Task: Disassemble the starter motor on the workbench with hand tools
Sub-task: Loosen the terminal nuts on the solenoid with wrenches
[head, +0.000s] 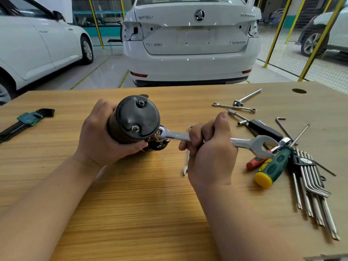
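Observation:
The black starter motor (138, 117) lies on the wooden workbench (150, 194) with its round end cap facing me; two bolt heads show on the cap. My left hand (101, 136) grips the motor body from the left and underneath. My right hand (209, 147) is curled round the shaft of a chrome combination wrench (250, 143). Its ring end sits on a nut at the solenoid terminal, low on the motor's right side. Its open jaw points right. A second small wrench (186, 167) lies partly hidden under my right hand.
A green-and-yellow screwdriver (273, 166), a red-handled tool (257, 162), a set of long star keys (310, 185), a T-handle and thin spanner (235, 106) crowd the right side. A hex key set (26, 119) lies far left. A white car (192, 40) stands behind the bench.

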Motion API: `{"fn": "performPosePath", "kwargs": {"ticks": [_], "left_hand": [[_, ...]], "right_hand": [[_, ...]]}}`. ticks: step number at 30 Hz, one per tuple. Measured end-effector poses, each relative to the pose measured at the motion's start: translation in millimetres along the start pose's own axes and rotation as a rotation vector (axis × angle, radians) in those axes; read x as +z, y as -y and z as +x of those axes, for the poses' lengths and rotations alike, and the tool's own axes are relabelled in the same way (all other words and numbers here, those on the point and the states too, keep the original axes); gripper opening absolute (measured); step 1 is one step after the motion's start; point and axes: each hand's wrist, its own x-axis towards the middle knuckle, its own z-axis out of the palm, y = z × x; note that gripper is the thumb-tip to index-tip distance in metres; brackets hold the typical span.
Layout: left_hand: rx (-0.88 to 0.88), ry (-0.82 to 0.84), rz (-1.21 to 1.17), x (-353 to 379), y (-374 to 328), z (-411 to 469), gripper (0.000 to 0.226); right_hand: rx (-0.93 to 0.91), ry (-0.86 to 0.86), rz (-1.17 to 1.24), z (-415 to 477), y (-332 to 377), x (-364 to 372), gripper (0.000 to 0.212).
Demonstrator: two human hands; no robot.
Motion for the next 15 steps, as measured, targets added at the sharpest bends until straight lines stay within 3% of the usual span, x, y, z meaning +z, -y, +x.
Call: {"fn": "performPosePath", "kwargs": {"ticks": [7, 15], "left_hand": [[-0.023, 0.018, 0.052, 3, -1, 4, 0.077], [-0.031, 0.021, 0.045, 2, -5, 5, 0.072]], "right_hand": [[0.043, -0.139, 0.002, -7, -1, -4, 0.064], [0.098, -0.032, 0.141, 3, 2, -3, 0.059]]}}
